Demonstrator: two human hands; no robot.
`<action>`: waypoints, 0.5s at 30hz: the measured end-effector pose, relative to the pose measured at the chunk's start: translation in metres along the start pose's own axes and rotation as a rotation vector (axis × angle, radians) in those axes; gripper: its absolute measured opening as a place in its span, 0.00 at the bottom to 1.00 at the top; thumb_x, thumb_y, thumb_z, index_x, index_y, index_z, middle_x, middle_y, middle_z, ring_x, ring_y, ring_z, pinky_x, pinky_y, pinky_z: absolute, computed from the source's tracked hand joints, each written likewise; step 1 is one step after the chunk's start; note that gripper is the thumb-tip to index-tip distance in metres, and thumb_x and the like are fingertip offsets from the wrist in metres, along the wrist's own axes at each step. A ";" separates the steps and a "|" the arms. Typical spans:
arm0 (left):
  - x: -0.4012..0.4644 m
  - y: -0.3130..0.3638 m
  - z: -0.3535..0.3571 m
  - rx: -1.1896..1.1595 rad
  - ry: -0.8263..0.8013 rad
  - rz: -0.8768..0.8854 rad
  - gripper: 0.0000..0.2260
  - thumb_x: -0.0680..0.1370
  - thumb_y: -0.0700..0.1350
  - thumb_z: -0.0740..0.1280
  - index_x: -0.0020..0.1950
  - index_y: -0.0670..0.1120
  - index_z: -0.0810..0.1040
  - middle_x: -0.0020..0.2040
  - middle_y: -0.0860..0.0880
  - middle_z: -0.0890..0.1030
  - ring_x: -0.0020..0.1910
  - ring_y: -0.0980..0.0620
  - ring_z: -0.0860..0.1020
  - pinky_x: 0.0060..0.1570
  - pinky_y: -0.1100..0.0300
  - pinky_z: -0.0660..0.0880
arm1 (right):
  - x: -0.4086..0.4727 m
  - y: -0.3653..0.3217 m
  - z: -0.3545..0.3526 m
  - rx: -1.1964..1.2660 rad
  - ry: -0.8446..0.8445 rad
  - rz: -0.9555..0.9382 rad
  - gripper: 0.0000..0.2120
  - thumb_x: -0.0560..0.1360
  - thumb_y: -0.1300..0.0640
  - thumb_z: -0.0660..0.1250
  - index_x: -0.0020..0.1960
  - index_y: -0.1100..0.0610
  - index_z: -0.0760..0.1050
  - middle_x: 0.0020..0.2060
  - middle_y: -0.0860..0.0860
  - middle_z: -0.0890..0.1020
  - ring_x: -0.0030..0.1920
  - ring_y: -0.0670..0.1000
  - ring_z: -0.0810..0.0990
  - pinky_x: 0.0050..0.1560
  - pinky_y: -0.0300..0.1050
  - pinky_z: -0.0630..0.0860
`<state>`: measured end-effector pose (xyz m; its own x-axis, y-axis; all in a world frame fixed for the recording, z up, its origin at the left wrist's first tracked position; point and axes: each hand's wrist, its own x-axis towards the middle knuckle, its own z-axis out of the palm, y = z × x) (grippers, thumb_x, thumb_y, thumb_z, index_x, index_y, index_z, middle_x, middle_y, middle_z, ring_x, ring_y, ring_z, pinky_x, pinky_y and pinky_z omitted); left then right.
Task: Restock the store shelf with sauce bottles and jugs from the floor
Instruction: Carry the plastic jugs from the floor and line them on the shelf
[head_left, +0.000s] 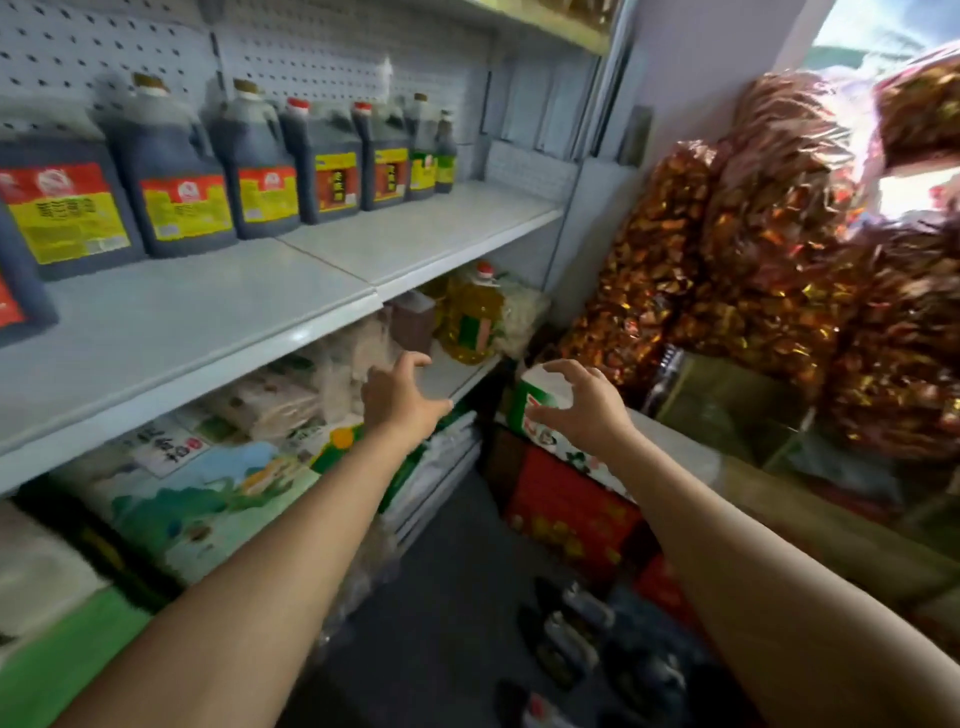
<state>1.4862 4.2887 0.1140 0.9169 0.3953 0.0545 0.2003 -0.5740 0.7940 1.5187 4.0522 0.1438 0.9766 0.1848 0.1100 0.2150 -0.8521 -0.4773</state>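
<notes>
Several dark sauce jugs (182, 171) with red and yellow labels stand in a row at the back of the white shelf (291, 291), with two slimmer dark bottles (434, 150) at the row's right end. More dark bottles (576, 634) stand on the floor at the lower middle, blurred. My left hand (400, 397) is stretched forward below the shelf edge, fingers spread and loosely curled, holding nothing. My right hand (576, 402) reaches forward beside it, fingers curved, also holding nothing.
A yellow oil jug (475, 317) and packaged goods sit on the lower shelf. Rice sacks (208, 493) lie below at the left. Red cartons (566, 509) and a green and white box (535, 400) stand ahead. Large bags of wrapped sweets (753, 249) are stacked at the right.
</notes>
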 end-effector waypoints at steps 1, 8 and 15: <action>-0.009 0.009 0.013 0.017 -0.028 0.008 0.26 0.67 0.52 0.79 0.59 0.60 0.71 0.61 0.45 0.73 0.58 0.41 0.76 0.57 0.48 0.77 | -0.011 0.017 -0.006 0.002 0.011 0.035 0.31 0.72 0.42 0.76 0.72 0.44 0.70 0.67 0.53 0.74 0.64 0.56 0.75 0.60 0.51 0.76; -0.080 0.069 0.121 0.099 -0.208 0.073 0.27 0.72 0.51 0.77 0.68 0.54 0.72 0.66 0.43 0.69 0.63 0.42 0.72 0.60 0.53 0.71 | -0.086 0.134 -0.040 0.012 0.014 0.213 0.32 0.71 0.43 0.77 0.72 0.46 0.70 0.66 0.54 0.75 0.65 0.56 0.74 0.59 0.48 0.73; -0.157 0.082 0.222 0.129 -0.351 0.014 0.28 0.72 0.51 0.77 0.69 0.54 0.71 0.67 0.45 0.68 0.65 0.43 0.72 0.62 0.52 0.71 | -0.151 0.251 -0.040 0.049 -0.073 0.351 0.35 0.70 0.40 0.77 0.73 0.44 0.69 0.66 0.53 0.74 0.66 0.57 0.73 0.64 0.49 0.73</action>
<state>1.4350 4.0204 0.0357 0.9779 0.1297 -0.1640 0.2083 -0.6718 0.7109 1.4253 3.7911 0.0426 0.9885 -0.0788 -0.1291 -0.1349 -0.8458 -0.5161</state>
